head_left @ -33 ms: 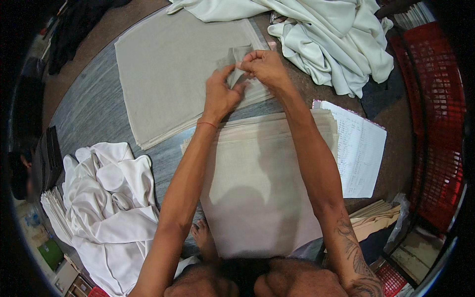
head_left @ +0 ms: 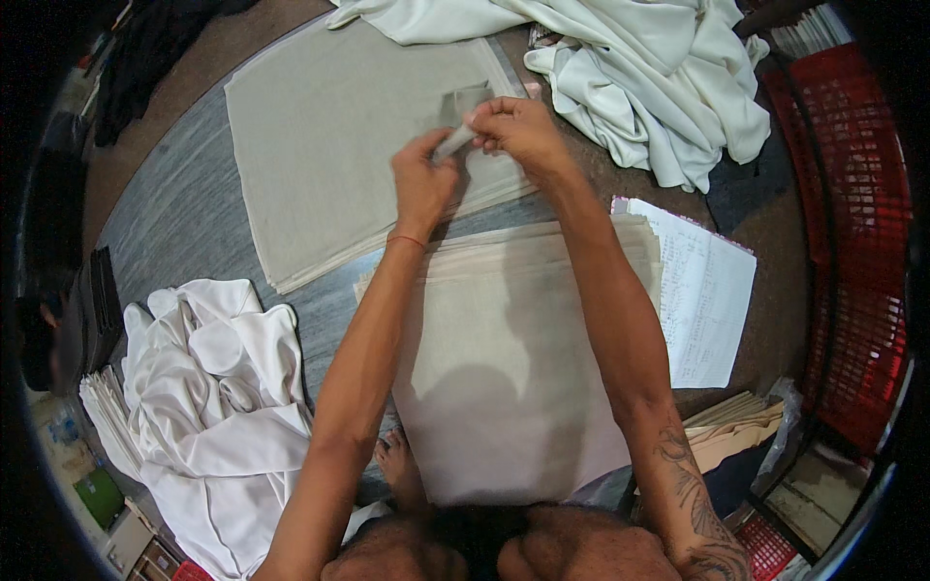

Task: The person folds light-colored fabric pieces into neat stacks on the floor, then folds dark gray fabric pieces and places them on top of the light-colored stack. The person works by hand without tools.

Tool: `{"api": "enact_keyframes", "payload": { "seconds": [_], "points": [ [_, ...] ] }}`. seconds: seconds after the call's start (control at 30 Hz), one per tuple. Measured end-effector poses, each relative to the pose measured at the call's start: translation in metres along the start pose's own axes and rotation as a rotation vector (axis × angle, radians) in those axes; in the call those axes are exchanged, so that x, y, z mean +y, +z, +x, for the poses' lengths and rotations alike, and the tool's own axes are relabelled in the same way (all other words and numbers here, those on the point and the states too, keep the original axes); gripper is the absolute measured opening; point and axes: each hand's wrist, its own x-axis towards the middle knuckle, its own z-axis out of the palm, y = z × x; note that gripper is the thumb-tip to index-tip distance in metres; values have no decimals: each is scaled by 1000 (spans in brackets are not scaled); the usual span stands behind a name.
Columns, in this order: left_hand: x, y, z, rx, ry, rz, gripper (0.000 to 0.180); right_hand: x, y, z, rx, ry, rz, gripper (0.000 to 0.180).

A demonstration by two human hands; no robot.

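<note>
Head view: both hands pinching a small grey fabric piece above the far stack of beige fabric sheets.
Left hand (head_left: pixel 423 184) and right hand (head_left: pixel 516 131) are meeting over the far beige stack (head_left: pixel 320 145); fingers (head_left: pixel 455 147) of both are closing on the small grey fabric piece (head_left: pixel 463 105), holding it lifted. Nearer beige stack (head_left: pixel 523 368) is lying under the forearms on the grey tabletop (head_left: pixel 184 223). White cloth heap (head_left: pixel 213 407) at left, pale cloth pile (head_left: pixel 659 77) at top right, paper sheet (head_left: pixel 707 300) and red crate (head_left: pixel 852 242) at right.

Bare, sleeveless arms: a thin red thread bracelet (head_left: pixel 406 239) circles the left wrist, a dark tattoo (head_left: pixel 690 494) marks the right forearm.
</note>
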Motion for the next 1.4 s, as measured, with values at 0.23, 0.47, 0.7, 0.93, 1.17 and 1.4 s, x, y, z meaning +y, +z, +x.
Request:
{"api": "enact_keyframes", "payload": {
  "seconds": [0.23,0.47,0.7,0.93,1.17,1.4],
  "points": [
    [26,-26,28,77,94,37,19,31,-11,-26,-112,-47,197,43],
    [66,-25,20,-301,-128,-295,46,53,28,-31,89,3,483,64],
    [44,-40,-13,-277,154,381,84,26,31,-13,476,201,224,55],
    [-16,-142,16,166,-59,698,48,-87,63,3,290,-24,198,47],
    [-6,-298,83,287,71,1241,33,-124,67,77,185,-125,584,42],
    [168,-401,140,409,507,885,39,-266,63,13,-92,-531,590,27]
  ]
}}
